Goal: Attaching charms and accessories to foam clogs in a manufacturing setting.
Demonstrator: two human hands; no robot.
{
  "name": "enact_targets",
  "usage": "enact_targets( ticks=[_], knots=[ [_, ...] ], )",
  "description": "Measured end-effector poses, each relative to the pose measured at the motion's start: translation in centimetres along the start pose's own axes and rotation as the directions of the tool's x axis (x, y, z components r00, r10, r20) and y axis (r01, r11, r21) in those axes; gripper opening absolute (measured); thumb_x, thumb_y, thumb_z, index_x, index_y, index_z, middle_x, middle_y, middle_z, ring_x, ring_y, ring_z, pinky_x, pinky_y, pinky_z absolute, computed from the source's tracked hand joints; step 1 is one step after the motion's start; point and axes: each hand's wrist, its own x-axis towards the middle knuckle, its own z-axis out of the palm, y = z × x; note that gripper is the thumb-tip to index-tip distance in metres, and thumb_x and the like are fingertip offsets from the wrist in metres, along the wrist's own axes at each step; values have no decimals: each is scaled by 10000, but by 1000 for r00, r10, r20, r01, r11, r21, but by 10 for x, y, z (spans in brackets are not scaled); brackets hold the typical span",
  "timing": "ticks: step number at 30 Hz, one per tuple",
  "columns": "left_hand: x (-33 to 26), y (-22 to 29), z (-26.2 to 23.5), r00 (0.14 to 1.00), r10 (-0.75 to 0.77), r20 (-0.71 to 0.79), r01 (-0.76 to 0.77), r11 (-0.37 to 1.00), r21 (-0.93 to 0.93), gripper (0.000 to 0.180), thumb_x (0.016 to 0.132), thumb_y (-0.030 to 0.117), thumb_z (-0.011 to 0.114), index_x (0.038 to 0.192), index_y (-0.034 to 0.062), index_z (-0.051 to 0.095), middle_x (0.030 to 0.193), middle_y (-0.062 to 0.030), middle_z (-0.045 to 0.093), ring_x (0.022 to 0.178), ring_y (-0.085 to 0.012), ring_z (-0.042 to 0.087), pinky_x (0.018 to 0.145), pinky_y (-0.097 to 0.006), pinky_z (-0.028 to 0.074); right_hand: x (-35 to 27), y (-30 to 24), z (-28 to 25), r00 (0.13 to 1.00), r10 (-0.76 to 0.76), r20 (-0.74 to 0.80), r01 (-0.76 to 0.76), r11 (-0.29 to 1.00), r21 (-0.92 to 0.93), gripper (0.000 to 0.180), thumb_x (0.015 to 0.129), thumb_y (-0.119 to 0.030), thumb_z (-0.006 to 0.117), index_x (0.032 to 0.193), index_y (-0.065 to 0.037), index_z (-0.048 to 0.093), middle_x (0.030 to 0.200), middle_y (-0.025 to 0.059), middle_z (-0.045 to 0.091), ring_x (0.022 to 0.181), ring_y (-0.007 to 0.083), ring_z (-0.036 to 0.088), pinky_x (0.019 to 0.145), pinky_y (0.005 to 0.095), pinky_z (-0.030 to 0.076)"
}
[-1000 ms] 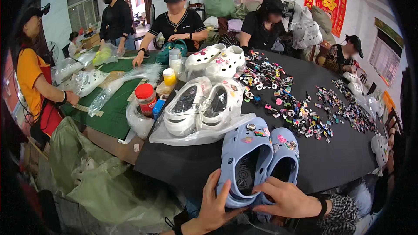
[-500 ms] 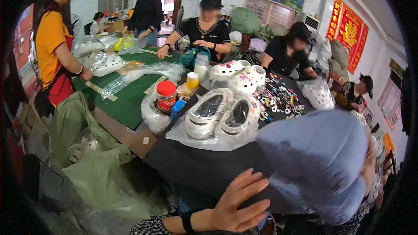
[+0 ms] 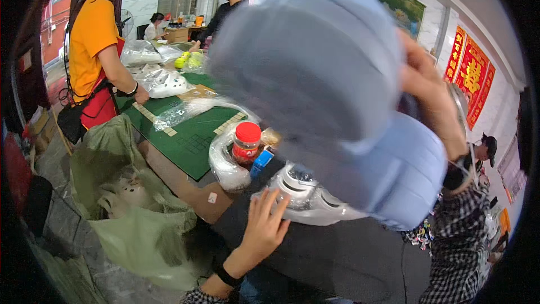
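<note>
My right hand point(image 3: 430, 87) is raised and grips the right edge of a large, rounded, pale blue thing point(image 3: 315, 56). It has two bulging lobes, is blurred close to the camera, and its kind cannot be made out. Some of the right fingers are hidden behind it. Lower down, my left hand point(image 3: 261, 225) is open with fingers stretched over the black table top point(image 3: 337, 259). Its fingertips lie at the near left edge of a clear plastic bag point(image 3: 332, 214) holding white clogs point(image 3: 298, 183). The blue thing covers much of that bag.
A red-lidded jar point(image 3: 246, 142), a small blue box point(image 3: 262, 161) and bundled clear plastic point(image 3: 225, 160) stand beyond my left hand. A green sack point(image 3: 124, 231) with white clogs sits at left. Someone in an orange shirt point(image 3: 93, 50) stands by the green table point(image 3: 191, 146). Small colourful pieces point(image 3: 419, 235) lie at right.
The blue thing has risen and moved left with my right hand, covering the table's far side. My left hand has moved left and forward to the bagged clogs. The view has shifted.
</note>
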Motion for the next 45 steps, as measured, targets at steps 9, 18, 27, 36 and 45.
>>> enact_targets(
  ticks=[9,18,27,36,45],
  knots=[
    [3,11,-5,988,-137,66,125,978,167,652,808,205,673,1404,161,415,1413,-155,387,1263,-367,415,1046,-596,280,161,139,175,955,95,280,-205,894,397,317,806,-195,715,1051,-14,628,950,61,667,853,128,627,756,270,494],
    [-8,-2,9,991,-134,29,136,990,-48,587,895,280,587,1440,199,384,1452,-136,346,1307,-388,354,1032,-644,272,250,208,214,841,-468,270,541,732,-415,507,820,-321,692,1248,-80,566,1148,201,591,1093,319,553,960,391,430],
    [-7,-9,1,978,-206,37,207,977,-48,612,795,165,679,1365,164,457,1440,-195,335,1332,-459,299,1067,-592,257,75,143,85,804,-274,529,493,803,-335,287,842,-148,654,1093,-13,610,965,174,618,892,341,619,777,408,492],
    [15,-8,-10,945,-316,77,325,900,-290,507,839,-13,584,1324,-6,436,1274,-218,495,1198,-361,480,1014,-400,374,-127,88,-52,760,514,398,23,591,-807,333,887,-268,607,1153,-70,576,946,139,614,886,336,625,754,432,507],
    [8,-9,-29,901,-426,-86,384,872,-302,191,852,-53,576,1019,4,648,898,-70,590,780,-153,564,699,-272,447,-223,130,-66,975,203,94,-50,607,-793,332,853,-175,641,1139,-33,550,1112,138,549,906,324,615,746,404,529]
  ],
)
